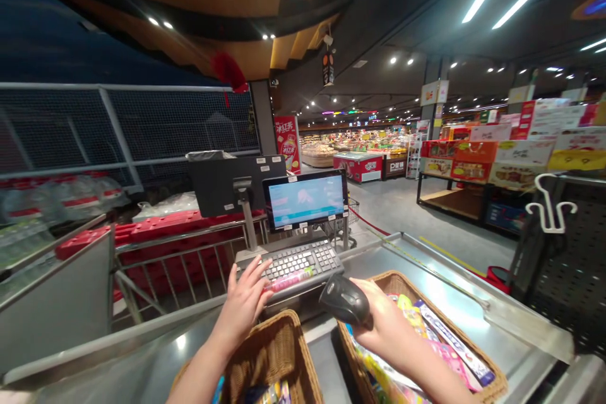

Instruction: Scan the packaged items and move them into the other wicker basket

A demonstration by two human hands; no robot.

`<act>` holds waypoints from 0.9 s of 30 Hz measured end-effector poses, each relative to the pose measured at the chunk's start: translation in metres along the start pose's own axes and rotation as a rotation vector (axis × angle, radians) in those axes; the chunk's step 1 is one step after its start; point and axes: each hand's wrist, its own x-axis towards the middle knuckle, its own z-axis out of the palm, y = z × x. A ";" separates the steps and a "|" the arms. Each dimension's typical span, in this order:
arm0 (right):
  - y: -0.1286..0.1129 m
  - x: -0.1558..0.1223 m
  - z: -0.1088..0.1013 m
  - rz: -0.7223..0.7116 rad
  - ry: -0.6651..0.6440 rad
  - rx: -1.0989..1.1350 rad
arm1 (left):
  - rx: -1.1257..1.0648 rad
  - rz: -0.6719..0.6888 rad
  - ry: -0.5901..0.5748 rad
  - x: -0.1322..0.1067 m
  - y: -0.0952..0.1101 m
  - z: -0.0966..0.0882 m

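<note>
My left hand point(247, 293) reaches over the left part of the black keyboard point(303, 262), its fingers stretched and apart. A slim pink-and-green packet point(291, 278) lies along the keyboard's front, its left end close to my fingertips; whether they touch it I cannot tell. In my right hand point(379, 312) is a black handheld barcode scanner point(344, 300), its head pointing left; its handle is hidden by my fingers. Below my right forearm stands a wicker basket point(495, 385) full of colourful packets. Another wicker basket point(284, 341), with a few packets at its bottom, sits beside my left forearm.
Behind the keyboard stand a lit screen point(307, 199) and a dark monitor back point(213, 186). The metal counter point(454, 278) runs to the right. A white hanger hook point(549, 205) hangs on a black rack. Metal railings point(184, 271) border the left.
</note>
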 end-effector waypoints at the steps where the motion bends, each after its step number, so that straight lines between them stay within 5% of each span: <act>1: -0.002 0.000 0.003 -0.004 -0.004 -0.003 | 0.002 -0.004 -0.003 -0.004 -0.002 -0.001; 15: -0.025 -0.005 0.046 -0.038 -0.143 0.018 | 0.011 -0.084 -0.091 -0.084 -0.021 -0.006; 27: -0.047 -0.009 0.091 -0.035 -0.282 0.067 | -0.054 -0.213 -0.327 -0.180 -0.023 0.021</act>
